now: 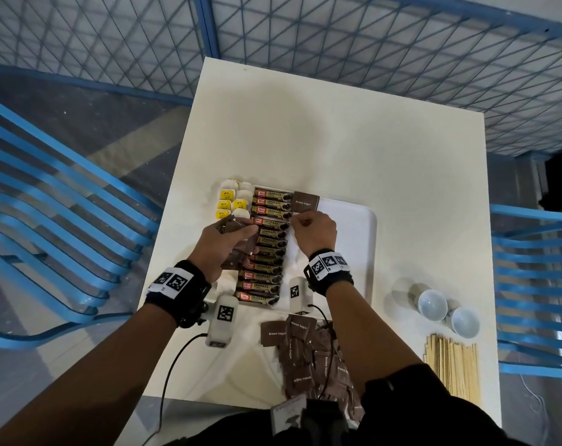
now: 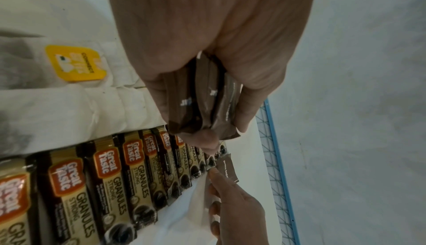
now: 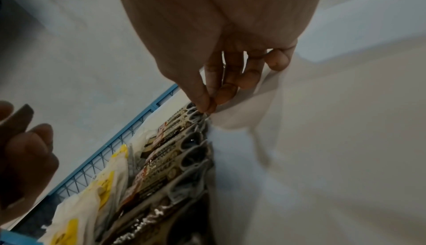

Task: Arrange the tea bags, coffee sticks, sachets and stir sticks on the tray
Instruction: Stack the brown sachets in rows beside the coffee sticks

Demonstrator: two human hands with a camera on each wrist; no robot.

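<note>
From my feed, the white tray (image 1: pixel 366 226) sits on the white table (image 1: pixel 337 140), and a column of coffee sticks (image 1: pixel 268 249) runs down its left part, with tea bags (image 1: pixel 231 201) and their yellow tags lined up just left of them. My left hand (image 1: pixel 223 244) is curled round a bunch of brown sugar sachets (image 2: pixel 200 106), held over the left ends of the sticks. My right hand (image 1: pixel 313 231) has thumb and forefinger pressed together at the right ends of the upper sticks; I cannot tell whether anything thin is pinched between them. 1 brown sugar sachet (image 1: pixel 305 201) lies flat on the tray just above that hand, touching the ends of the top sticks. More loose sachets (image 1: pixel 308 355) are heaped on the table near me, and the wooden stir sticks (image 1: pixel 453 368) lie at the right beside 2 white cups (image 1: pixel 447 312).
</note>
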